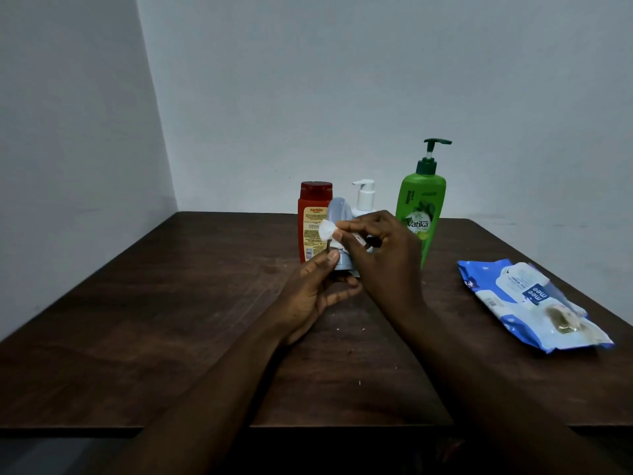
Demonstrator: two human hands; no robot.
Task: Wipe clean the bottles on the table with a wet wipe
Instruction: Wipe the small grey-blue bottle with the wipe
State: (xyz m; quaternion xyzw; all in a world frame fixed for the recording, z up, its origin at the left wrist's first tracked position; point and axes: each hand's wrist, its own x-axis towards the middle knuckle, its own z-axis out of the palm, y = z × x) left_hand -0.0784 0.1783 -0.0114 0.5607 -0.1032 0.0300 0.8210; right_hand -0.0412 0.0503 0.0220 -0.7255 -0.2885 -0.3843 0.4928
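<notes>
Both our hands meet over the middle of the dark wooden table (pixel 171 303), a little in front of the row of bottles. Our left hand (pixel 315 289) grips the lower part of a small grey-blue bottle (pixel 339 209): the thumb lies on its front and the other fingers curl under its base. We hold this bottle upright and lifted off the table, and its rounded top is free. Our right hand (pixel 387 255) comes from the right side and pinches a crumpled white wet wipe (pixel 326 230) with the fingertips. The wipe is pressed on the left side of the small bottle, about at its middle.

Behind the small bottle three more bottles stand upright near the far edge of the table. A red Karthika bottle (pixel 313 217) with a dark red cap is on the left and is partly covered by the small bottle and the wipe. Next comes a white pump bottle (pixel 364 197), of which we see only the upper part above our right hand. A tall green Vatika pump bottle (pixel 419 207) stands on the right.

Well apart on the right side of the table lies a blue and white mee mee wipes pack (pixel 527 303), flat. Some small pale crumbs lie on the table between our forearms.
</notes>
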